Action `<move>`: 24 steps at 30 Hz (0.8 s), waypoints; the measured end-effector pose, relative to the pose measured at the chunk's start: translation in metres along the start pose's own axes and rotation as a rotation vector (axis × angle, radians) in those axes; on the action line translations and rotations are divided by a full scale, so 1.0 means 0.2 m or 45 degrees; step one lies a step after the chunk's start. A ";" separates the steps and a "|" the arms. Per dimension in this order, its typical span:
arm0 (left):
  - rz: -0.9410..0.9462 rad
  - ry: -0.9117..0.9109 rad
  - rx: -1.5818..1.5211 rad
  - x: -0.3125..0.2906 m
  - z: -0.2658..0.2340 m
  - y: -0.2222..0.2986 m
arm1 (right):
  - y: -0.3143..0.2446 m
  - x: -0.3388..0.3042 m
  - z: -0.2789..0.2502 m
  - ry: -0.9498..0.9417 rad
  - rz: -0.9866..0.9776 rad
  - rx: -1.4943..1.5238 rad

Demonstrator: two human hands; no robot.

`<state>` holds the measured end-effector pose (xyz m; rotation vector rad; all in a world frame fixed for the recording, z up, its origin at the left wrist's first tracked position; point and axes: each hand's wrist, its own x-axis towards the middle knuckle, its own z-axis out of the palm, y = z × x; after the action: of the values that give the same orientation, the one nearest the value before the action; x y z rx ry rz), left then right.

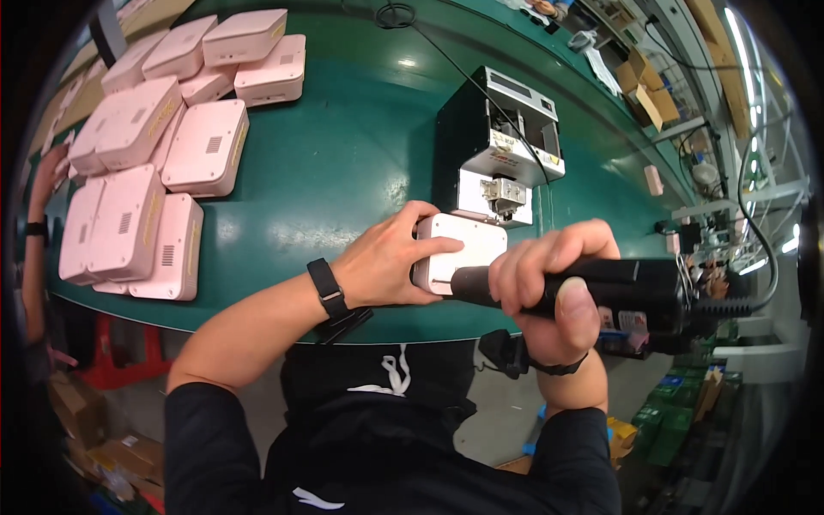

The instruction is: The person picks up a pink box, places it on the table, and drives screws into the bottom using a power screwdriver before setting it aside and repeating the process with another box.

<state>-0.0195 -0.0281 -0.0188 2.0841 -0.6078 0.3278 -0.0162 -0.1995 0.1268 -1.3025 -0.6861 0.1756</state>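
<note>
The working end of the black, cylindrical corded power tool [631, 296] is hidden; whether it meets the white, round-cornered plastic case [482, 237] below cannot be told. The tool's nose and the right hand [554, 279] cover the case's near right corner. That hand is closed around the tool's barrel, fingers curled over it and thumb pressed along its near side. The left hand [386, 253] is partly open, spread around the case's left side, one finger lying on its top face; its underside contact is out of sight.

The case lies on the green tabletop [326, 163], just on the person's side of the black-and-silver, box-shaped metal machine [459, 137]. A thin black cable [451, 62] passes in front of the machine. Well left of the machine stand piled pale pink plastic cases [206, 146], some overlapping. Beyond them, farther left, a co-worker's hand [50, 172] is blurred near the dark rim.
</note>
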 end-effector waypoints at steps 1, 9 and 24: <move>-0.002 0.010 -0.039 0.00 0.01 0.01 | -0.01 0.00 0.00 -0.024 0.021 -0.013; -0.012 0.048 -0.090 -0.01 -0.01 -0.04 | 0.02 0.01 0.05 0.031 0.065 -0.079; -0.705 -0.290 -0.718 -0.22 -0.21 0.11 | -0.21 -0.07 -0.34 0.444 -0.333 0.233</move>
<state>-0.0675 0.0100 0.0005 1.6550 -0.1930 -0.3665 -0.0005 -0.2750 0.1536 -1.0231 -0.5209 -0.1946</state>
